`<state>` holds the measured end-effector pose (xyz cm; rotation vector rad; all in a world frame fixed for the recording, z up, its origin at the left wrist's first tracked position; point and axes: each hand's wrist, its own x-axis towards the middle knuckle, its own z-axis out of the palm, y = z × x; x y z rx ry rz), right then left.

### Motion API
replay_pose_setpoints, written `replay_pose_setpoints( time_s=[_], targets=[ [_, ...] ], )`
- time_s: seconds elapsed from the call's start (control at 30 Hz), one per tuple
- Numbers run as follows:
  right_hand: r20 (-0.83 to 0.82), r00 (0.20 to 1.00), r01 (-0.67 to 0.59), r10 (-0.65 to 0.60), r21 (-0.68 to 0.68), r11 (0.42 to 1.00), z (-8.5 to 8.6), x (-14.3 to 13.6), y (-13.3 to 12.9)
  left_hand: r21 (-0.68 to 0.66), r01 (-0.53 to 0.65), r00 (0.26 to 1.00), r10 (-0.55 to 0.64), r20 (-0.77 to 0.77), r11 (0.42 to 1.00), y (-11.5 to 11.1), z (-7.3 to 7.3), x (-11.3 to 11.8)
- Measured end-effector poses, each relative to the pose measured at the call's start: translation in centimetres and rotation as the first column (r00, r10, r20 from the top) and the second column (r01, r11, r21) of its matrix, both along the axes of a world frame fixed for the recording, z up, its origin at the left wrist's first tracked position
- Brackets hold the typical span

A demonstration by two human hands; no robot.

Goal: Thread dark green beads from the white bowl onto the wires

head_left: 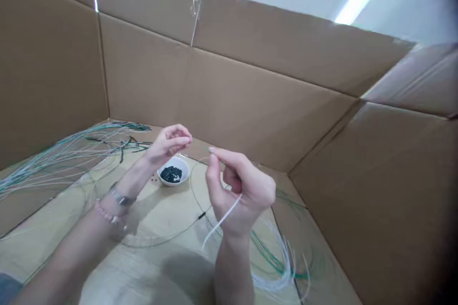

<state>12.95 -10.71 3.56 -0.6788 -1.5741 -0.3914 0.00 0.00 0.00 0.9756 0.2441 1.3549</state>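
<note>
Head view has my right hand point(246, 188) clamped on a white wire point(229, 211) drooping below my palm, my left hand point(167, 145) pinched together near the bowl point(185, 169) (holding anything, I can't tell), so loosened right fingers might drop the wire.

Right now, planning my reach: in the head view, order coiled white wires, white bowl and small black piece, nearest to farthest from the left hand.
1. White bowl: just below the left hand.
2. Small black piece: lower, toward the middle.
3. Coiled white wires: at the lower right.
</note>
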Motion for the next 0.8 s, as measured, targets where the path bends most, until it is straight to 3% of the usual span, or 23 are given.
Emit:
replay_pose_setpoints(
  time_s=[0.13,0.27,0.43,0.8],
  targets=[
    [0.015,0.999,-0.029,0.028,0.054,0.998,-0.6,-1.2,-0.3,0.033,0.039,0.997,-0.041,0.066,0.999,-4.6,1.2,-0.2],
    [0.024,1.000,-0.005,0.003,0.100,0.995,-0.7,-1.7,-0.6,0.102,0.183,0.965,-0.199,0.171,0.978,-7.0,1.7,0.3],
    [0.034,0.996,0.082,-0.087,0.128,0.988,-0.6,-1.5,-0.9,0.126,0.318,0.919,-0.338,0.204,0.940,-7.8,1.8,0.5],
    [0.042,0.980,0.189,-0.196,0.121,0.974,-0.5,-1.6,-1.7,0.189,0.277,0.941,-0.306,0.147,0.942,-8.1,1.7,0.5]
  ],
)
